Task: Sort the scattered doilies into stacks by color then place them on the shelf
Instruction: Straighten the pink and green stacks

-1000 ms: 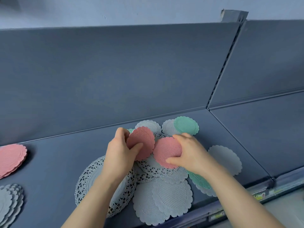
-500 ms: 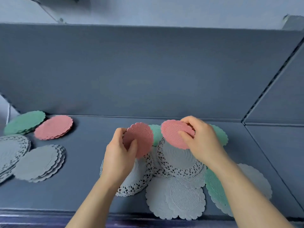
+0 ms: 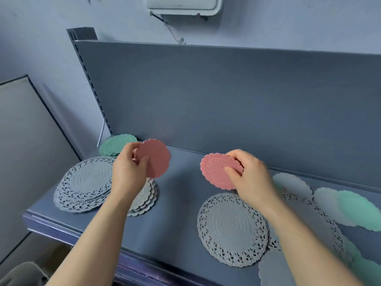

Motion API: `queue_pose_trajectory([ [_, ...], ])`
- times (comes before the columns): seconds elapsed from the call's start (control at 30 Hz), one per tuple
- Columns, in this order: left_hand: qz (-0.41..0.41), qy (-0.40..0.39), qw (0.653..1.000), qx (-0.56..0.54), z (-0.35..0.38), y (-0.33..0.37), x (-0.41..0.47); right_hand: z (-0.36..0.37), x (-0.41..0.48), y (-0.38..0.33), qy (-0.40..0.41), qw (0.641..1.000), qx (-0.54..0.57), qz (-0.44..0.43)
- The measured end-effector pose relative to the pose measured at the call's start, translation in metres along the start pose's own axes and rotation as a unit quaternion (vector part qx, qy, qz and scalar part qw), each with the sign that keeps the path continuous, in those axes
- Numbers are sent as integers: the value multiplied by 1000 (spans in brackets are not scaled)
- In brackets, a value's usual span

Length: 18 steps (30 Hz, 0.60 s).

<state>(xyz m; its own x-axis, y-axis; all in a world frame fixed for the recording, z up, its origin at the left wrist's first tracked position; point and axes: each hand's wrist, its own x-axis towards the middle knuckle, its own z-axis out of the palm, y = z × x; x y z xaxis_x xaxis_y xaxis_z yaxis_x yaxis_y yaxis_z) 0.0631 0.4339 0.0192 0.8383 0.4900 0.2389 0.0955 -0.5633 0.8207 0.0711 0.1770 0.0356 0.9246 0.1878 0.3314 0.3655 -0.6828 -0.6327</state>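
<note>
My left hand point(image 3: 127, 172) holds a pink doily point(image 3: 153, 158) upright above the left end of the grey shelf point(image 3: 177, 201). My right hand point(image 3: 250, 175) grips a second pink doily point(image 3: 218, 171) over the middle of the shelf. Sorted piles lie at the left: a green stack point(image 3: 116, 144), a large lace grey stack point(image 3: 84, 183) and a small grey stack point(image 3: 145, 198), partly hidden by my left forearm. Scattered doilies lie at the right: a large lace grey one point(image 3: 231, 229), plain grey ones point(image 3: 292, 182) and green ones point(image 3: 360, 210).
The shelf's tall back panel point(image 3: 226, 96) rises behind the doilies. Its front edge point(image 3: 82, 230) runs diagonally at lower left. A grey board point(image 3: 24, 141) leans at the left, and a white unit point(image 3: 183, 5) hangs on the wall above.
Both hands have lifted the pink doilies off the scattered pile and carried them left. My view has swung left, so the sorted stacks now sit under my left hand.
</note>
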Motion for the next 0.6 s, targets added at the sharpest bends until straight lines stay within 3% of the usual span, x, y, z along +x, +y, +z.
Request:
queue_pose_trajectory([
  [0.23,-23,-88,993,72,0,-44,76,56,46,-31,10,999,26,36],
  [0.6,141,-110,961,209,-3,-80,102,127,98,-64,-11,986,110,122],
])
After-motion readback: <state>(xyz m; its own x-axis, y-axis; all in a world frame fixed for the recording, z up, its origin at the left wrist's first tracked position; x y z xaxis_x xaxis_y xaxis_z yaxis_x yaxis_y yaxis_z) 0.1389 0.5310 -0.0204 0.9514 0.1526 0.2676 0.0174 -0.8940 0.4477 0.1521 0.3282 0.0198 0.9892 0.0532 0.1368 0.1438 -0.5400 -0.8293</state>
